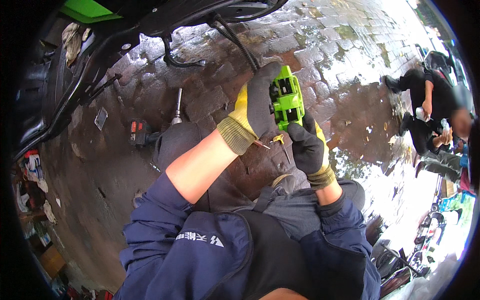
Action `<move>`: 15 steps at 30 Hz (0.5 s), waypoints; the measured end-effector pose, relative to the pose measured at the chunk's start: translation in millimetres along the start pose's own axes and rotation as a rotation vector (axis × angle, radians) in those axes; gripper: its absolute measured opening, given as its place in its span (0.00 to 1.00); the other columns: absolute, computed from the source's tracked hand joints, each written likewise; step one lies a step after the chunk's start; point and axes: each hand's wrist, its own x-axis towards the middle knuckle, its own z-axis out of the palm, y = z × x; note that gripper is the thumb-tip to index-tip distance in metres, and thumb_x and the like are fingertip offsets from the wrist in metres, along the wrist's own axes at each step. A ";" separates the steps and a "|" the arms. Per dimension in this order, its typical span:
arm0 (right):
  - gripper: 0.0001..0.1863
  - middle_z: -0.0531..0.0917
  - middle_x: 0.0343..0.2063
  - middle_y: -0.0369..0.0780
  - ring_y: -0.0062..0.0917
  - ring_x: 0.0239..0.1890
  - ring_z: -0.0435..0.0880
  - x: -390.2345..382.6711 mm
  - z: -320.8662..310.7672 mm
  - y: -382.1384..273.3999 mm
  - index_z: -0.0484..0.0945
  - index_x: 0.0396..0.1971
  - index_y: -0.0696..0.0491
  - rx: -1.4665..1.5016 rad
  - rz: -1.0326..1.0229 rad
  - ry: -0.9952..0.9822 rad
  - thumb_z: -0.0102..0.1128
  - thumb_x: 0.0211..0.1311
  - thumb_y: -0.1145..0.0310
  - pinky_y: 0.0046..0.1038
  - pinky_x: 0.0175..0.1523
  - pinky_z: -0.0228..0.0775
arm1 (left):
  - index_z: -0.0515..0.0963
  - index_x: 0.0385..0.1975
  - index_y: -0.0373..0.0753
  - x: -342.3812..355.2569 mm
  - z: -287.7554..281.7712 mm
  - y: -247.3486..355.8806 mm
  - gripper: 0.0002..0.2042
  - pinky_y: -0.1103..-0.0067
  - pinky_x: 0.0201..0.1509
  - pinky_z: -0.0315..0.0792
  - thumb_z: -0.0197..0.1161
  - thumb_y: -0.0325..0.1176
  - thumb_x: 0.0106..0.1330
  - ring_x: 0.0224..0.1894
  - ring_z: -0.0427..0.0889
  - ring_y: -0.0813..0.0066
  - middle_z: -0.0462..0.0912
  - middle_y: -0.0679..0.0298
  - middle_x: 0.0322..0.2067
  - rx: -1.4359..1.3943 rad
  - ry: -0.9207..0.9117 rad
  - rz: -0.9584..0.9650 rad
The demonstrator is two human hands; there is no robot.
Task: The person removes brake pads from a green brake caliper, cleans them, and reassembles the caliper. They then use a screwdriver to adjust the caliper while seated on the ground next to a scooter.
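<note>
Head view: both gloved hands are up over wet paving, and between them sits a bright green part (286,98) with dark recesses, held in mid-air above the knees. The left hand (255,107) wraps its fingers around the part's left edge and top, closed on it. The right hand (309,146) props it from beneath, fingers curled up against the lower end, and a thin yellow-handled tool (281,141) pokes out just under the part; which hand pins it I cannot tell. Risk here, as I read it: slick gloves and a wet brick floor (345,45), so a loosened grip could drop the part onto stone. A power drill (141,133) lies on the ground near the left knee, well apart from the hands
</note>
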 end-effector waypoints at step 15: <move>0.36 0.82 0.63 0.42 0.29 0.64 0.81 0.0 -7.0 5.7 0.66 0.73 0.62 -0.050 0.007 -0.027 0.69 0.67 0.73 0.31 0.69 0.71 | 0.82 0.51 0.42 -3.0 -10.0 3.6 0.15 0.74 0.49 0.84 0.59 0.46 0.78 0.41 0.89 0.72 0.89 0.64 0.41 0.029 -0.128 0.010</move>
